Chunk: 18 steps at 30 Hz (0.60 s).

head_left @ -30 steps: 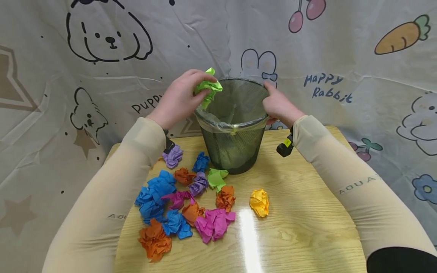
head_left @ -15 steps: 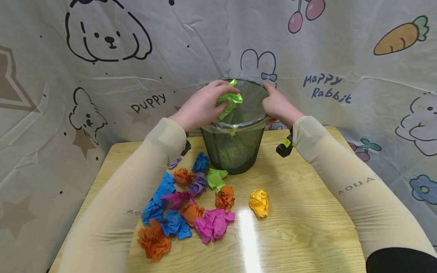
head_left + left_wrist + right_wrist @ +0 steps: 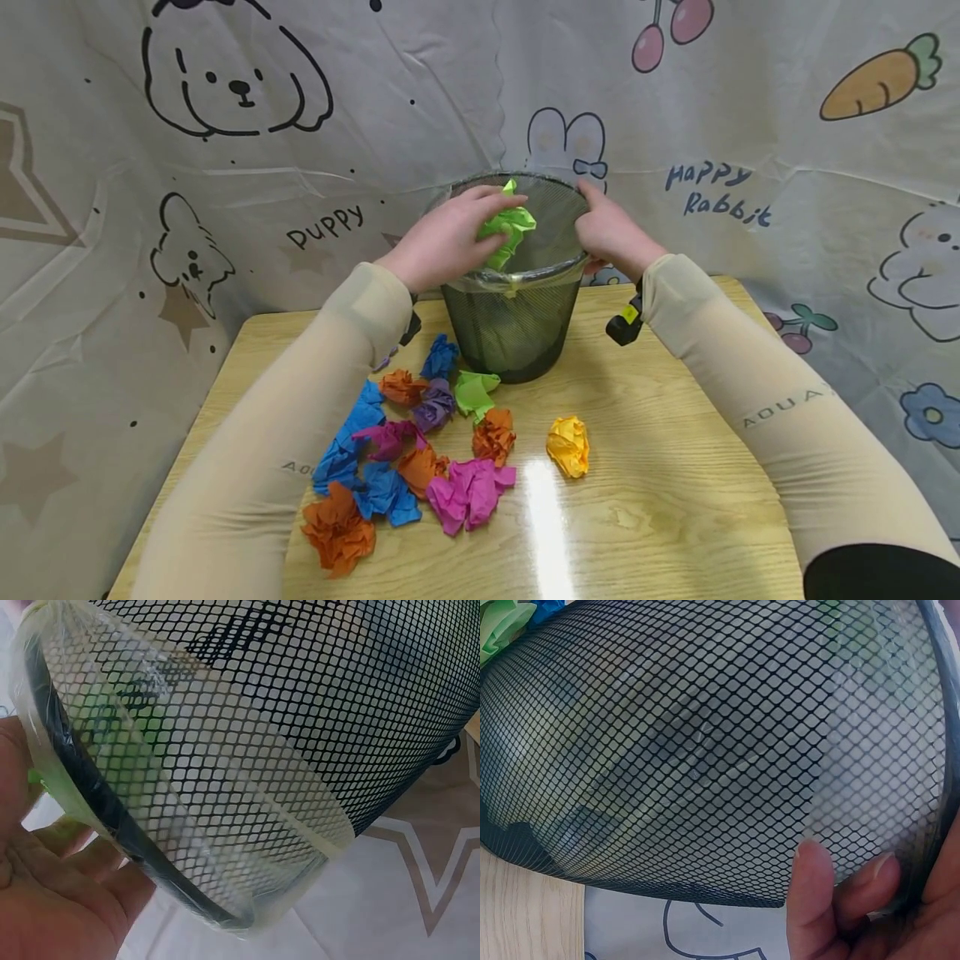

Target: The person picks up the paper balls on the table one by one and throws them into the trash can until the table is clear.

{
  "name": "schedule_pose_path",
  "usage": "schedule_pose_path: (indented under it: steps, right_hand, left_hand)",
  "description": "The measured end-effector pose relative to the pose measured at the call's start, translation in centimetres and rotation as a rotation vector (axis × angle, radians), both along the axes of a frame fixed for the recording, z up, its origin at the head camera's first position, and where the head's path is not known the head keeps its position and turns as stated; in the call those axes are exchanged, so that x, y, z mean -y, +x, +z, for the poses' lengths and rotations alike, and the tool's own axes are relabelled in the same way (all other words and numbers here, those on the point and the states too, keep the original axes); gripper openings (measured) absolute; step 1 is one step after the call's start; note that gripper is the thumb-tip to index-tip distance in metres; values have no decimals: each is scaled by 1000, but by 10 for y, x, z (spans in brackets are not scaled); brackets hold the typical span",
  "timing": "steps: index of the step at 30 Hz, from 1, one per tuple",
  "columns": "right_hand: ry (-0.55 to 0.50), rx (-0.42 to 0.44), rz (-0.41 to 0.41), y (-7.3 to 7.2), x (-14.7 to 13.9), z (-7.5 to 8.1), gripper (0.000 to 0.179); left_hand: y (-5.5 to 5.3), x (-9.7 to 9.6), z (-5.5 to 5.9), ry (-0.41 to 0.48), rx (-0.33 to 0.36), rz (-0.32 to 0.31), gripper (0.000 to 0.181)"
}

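Observation:
My left hand [image 3: 452,239] reaches over the near left rim of a black mesh wastebasket [image 3: 510,329], with a crumpled green paper ball [image 3: 513,227] between fingers and thumb at the mouth. In the left wrist view, a blurred green patch shows through the mesh beside the left hand [image 3: 64,889]. My right hand [image 3: 617,229] grips the basket's rim on the right; its fingertips [image 3: 812,859] press the mesh from outside. A clear plastic liner [image 3: 292,885] folds over the rim. The basket stands upright at the back of the wooden table.
Several crumpled paper balls lie in front and left of the basket, among them a pink one [image 3: 471,493], an orange one [image 3: 339,531] and a green one [image 3: 477,392]. A yellow ball [image 3: 568,447] sits apart to the right. A printed curtain [image 3: 420,83] hangs behind.
My left hand has moved right and down with the green paper ball, from the basket's left rim to over its mouth. Its thumb has spread slightly lower. The right hand keeps its place.

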State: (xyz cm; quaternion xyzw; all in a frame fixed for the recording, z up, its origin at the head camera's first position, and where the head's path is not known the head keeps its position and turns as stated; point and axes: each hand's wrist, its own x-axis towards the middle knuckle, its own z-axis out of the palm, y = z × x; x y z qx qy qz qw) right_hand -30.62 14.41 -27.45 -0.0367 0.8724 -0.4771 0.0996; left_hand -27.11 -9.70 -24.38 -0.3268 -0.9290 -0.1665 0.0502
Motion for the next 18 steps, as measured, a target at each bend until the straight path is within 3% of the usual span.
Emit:
schedule_pose_path:
  steps: [5, 18]
  right_hand:
    - [2, -7, 3, 1, 0, 0, 80]
    - [6, 3, -1, 0, 0, -1, 79]
  left_hand:
    - [1, 2, -1, -13, 40, 45, 66]
    - [1, 9, -1, -23, 11, 49, 68]
